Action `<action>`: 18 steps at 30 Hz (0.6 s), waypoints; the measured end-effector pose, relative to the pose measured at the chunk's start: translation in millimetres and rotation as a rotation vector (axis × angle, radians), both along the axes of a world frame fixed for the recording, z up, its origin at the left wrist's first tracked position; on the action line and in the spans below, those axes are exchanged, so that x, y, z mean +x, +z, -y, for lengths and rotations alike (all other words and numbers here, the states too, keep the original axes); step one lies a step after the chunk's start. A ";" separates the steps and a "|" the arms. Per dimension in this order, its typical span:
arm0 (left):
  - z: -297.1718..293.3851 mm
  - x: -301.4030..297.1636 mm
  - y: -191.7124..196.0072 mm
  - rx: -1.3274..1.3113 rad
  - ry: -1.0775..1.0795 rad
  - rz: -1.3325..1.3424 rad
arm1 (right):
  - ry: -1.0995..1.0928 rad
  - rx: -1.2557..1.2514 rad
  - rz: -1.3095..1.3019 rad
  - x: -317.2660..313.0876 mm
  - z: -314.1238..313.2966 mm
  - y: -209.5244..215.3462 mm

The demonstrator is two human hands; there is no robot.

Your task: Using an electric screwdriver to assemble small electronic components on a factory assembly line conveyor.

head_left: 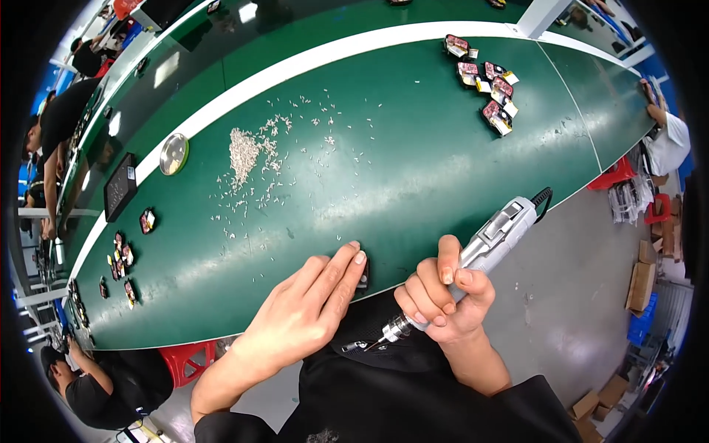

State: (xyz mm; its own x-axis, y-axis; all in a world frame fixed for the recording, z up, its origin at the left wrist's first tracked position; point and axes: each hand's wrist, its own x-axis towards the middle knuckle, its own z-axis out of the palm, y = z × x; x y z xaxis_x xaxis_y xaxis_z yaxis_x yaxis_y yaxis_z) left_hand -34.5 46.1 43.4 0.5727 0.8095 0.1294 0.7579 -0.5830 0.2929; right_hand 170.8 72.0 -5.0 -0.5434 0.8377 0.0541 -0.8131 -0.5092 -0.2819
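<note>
My right hand is wrapped around a grey electric screwdriver, with its cord leaving the upper end. The screwdriver is tilted, its metal nose pointing down and left, in front of my dark clothing. By the table's near edge my left hand has its fingers stretched out together. They lie against a small black piece, which they partly cover; the left thumb is hidden. Farther off on the green table is a heap of tiny pale, screw-like pieces, with many more scattered around it.
Small black-and-red assemblies with yellow and white tags stand at the far right; similar ones lie at the left. A round metal dish and a black tray line the far left edge. Co-workers sit beyond, near red stools.
</note>
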 end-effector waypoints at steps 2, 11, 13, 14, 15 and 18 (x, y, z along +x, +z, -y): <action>1.4 2.6 -7.4 0.018 0.032 -0.007 | 0.013 0.023 -0.014 1.1 3.9 -2.5; 2.4 14.0 -22.7 0.035 0.197 0.218 | 0.064 -0.010 0.002 -11.5 18.6 -5.5; -0.8 14.6 -21.9 0.050 0.202 0.218 | 0.064 -0.031 0.008 -15.4 24.2 -5.6; -2.8 15.7 -21.3 0.046 0.212 0.224 | 0.073 -0.051 0.015 -16.9 26.3 -5.7; -4.2 17.4 -21.8 0.041 0.221 0.230 | 0.080 -0.070 0.022 -18.2 28.1 -5.7; -4.9 19.6 -26.5 0.095 0.268 0.286 | 0.078 -0.087 0.071 -24.2 31.8 -5.9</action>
